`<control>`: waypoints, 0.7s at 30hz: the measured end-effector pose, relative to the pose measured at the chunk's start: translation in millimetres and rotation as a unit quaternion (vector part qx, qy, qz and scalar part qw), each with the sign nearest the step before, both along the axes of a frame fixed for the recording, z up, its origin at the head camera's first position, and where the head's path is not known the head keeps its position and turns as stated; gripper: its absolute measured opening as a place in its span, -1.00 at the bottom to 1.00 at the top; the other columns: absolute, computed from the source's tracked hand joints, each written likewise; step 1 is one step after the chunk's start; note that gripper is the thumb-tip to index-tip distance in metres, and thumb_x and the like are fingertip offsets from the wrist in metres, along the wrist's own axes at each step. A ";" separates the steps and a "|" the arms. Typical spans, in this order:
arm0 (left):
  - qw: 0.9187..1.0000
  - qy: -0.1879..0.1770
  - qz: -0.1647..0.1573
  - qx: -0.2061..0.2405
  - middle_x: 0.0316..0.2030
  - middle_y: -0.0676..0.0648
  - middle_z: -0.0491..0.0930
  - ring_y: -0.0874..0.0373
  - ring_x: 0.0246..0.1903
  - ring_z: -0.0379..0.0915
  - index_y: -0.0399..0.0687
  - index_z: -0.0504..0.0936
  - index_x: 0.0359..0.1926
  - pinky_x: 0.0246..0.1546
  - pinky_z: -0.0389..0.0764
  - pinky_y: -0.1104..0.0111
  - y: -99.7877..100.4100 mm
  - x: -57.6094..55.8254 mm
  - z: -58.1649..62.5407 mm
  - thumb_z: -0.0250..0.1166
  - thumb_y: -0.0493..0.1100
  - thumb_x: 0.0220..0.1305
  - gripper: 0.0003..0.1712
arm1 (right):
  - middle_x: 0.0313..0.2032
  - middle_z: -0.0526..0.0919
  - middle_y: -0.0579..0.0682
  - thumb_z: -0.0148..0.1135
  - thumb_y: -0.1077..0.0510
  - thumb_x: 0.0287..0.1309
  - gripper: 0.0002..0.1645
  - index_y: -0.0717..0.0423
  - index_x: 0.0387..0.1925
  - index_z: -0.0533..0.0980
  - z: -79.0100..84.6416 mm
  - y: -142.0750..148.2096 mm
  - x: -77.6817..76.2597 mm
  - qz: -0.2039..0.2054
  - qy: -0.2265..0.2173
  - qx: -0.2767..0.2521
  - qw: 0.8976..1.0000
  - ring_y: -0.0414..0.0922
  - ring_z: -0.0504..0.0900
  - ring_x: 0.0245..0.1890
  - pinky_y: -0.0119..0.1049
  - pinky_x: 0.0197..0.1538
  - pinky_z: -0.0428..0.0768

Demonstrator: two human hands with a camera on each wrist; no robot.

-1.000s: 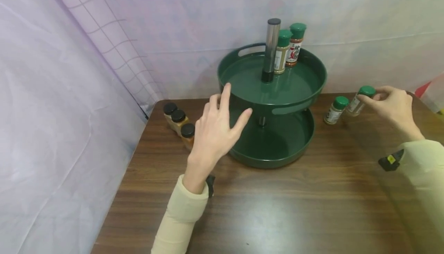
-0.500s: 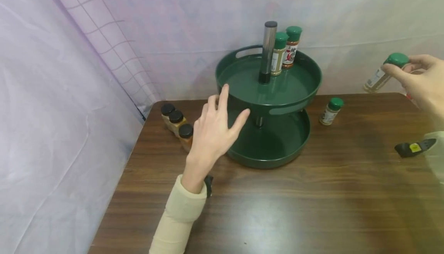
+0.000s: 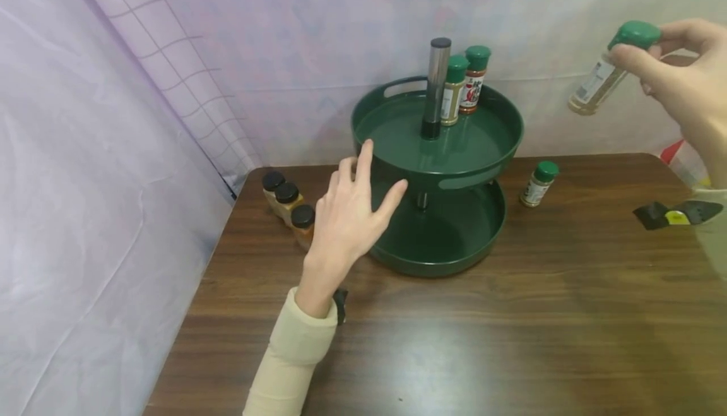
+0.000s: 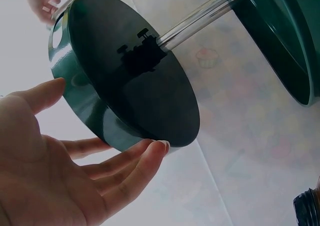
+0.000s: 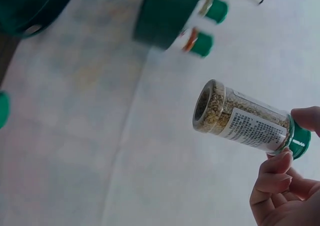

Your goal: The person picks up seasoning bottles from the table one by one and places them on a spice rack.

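A green two-tier turntable rack (image 3: pixel 437 151) stands on the table, with a metal post through its middle. My left hand (image 3: pixel 346 214) is at its left front with fingers spread; in the left wrist view the fingertips are at the upper tray's rim (image 4: pixel 80 95). High on the right, my right hand (image 3: pixel 687 75) pinches a green-capped spice jar (image 3: pixel 596 84) near the cap, tilted in the air. Coarse tan grains show inside that jar (image 5: pixel 240 116) in the right wrist view. Two green-capped jars, one tan (image 3: pixel 452 97) and one red (image 3: pixel 472 84), stand on the upper tray.
Another green-capped jar (image 3: pixel 538 185) stands on the table right of the rack. Several black-capped jars (image 3: pixel 288 200) line up at the left, partly behind my left hand. The brown table (image 3: pixel 454 346) ends at a pale cloth backdrop (image 3: pixel 295 37).
My right hand has lifted the spice jar off the table beside the other green-capped jar, first up and right, then higher and slightly left. The left hand stays by the rack.
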State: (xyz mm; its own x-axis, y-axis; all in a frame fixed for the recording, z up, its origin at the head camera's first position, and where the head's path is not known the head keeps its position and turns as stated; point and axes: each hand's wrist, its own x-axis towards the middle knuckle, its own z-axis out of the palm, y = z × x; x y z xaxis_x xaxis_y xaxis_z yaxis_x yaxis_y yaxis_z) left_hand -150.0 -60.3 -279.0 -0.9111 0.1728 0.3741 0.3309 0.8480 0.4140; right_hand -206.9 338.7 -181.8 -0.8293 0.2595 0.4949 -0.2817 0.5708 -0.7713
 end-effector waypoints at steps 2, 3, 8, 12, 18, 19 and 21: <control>1.000 0.001 0.000 0.000 0.36 -0.29 0.28 -0.19 0.20 0.39 0.05 -0.05 0.62 -0.13 0.62 -0.05 -0.4 0.1 0.1 -0.04 0.43 0.44 -0.04 | -0.26 0.51 -0.33 0.42 0.03 0.22 -0.77 -0.35 -0.13 0.58 6.6 -11.7 3.1 0.010 -0.001 0.007 1.000 -0.53 0.54 -0.41 -0.72 -0.28 0.39; 1.000 0.001 -0.001 0.001 0.36 -0.29 0.28 -0.19 0.20 0.39 0.05 -0.05 0.62 -0.13 0.62 -0.05 -0.5 0.3 0.3 -0.04 0.43 0.44 -0.04 | -0.26 0.53 -0.35 0.42 0.00 0.22 -0.74 -0.33 -0.07 0.59 9.5 -17.2 5.4 0.009 -0.009 0.014 1.000 -0.52 0.52 -0.46 -0.71 -0.38 0.36; 1.000 0.003 -0.001 0.002 0.35 -0.29 0.28 -0.19 0.20 0.39 0.05 -0.04 0.62 -0.14 0.62 -0.06 -1.4 0.9 1.0 -0.03 0.42 0.44 -0.04 | -0.31 0.60 -0.34 0.45 0.01 0.20 -0.63 -0.14 0.05 0.64 20.8 -45.2 7.4 0.043 0.011 0.029 0.999 -0.42 0.49 -0.58 -0.59 -0.52 0.32; 1.000 0.004 -0.001 0.003 0.35 -0.28 0.28 -0.19 0.20 0.40 0.04 -0.04 0.62 -0.14 0.62 -0.05 -2.5 1.1 1.2 -0.03 0.42 0.44 -0.04 | -0.35 0.59 -0.28 0.46 0.06 0.17 -0.78 -0.22 -0.14 0.65 24.9 -64.5 -0.6 0.075 0.039 0.041 0.996 -0.41 0.54 -0.56 -0.53 -0.46 0.29; 1.000 0.001 -0.005 0.003 0.35 -0.28 0.28 -0.18 0.20 0.39 0.05 -0.04 0.62 -0.15 0.63 -0.04 -2.2 1.8 2.0 -0.03 0.42 0.45 -0.05 | -0.42 0.54 -0.28 0.43 -0.04 0.18 -0.76 -0.22 -0.13 0.58 18.8 -82.8 -13.7 0.084 -0.001 0.079 0.993 -0.39 0.52 -0.57 -0.40 -0.52 0.19; 1.000 0.000 -0.006 0.003 0.35 -0.28 0.29 -0.18 0.20 0.40 0.05 -0.04 0.62 -0.15 0.63 -0.04 -1.9 1.9 2.2 -0.03 0.42 0.44 -0.05 | -0.43 0.53 -0.28 0.42 -0.08 0.18 -0.73 -0.18 -0.12 0.57 17.1 -85.0 -16.2 0.081 -0.012 0.089 0.993 -0.38 0.52 -0.57 -0.39 -0.52 0.20; 1.000 0.002 -0.008 0.002 0.35 -0.28 0.29 -0.18 0.19 0.40 0.04 -0.04 0.62 -0.16 0.63 -0.03 -1.3 1.8 2.4 -0.03 0.41 0.44 -0.05 | -0.44 0.54 -0.28 0.41 -0.13 0.18 -0.63 -0.07 -0.08 0.58 13.5 -88.3 -21.4 0.080 -0.030 0.108 0.991 -0.37 0.52 -0.55 -0.41 -0.52 0.24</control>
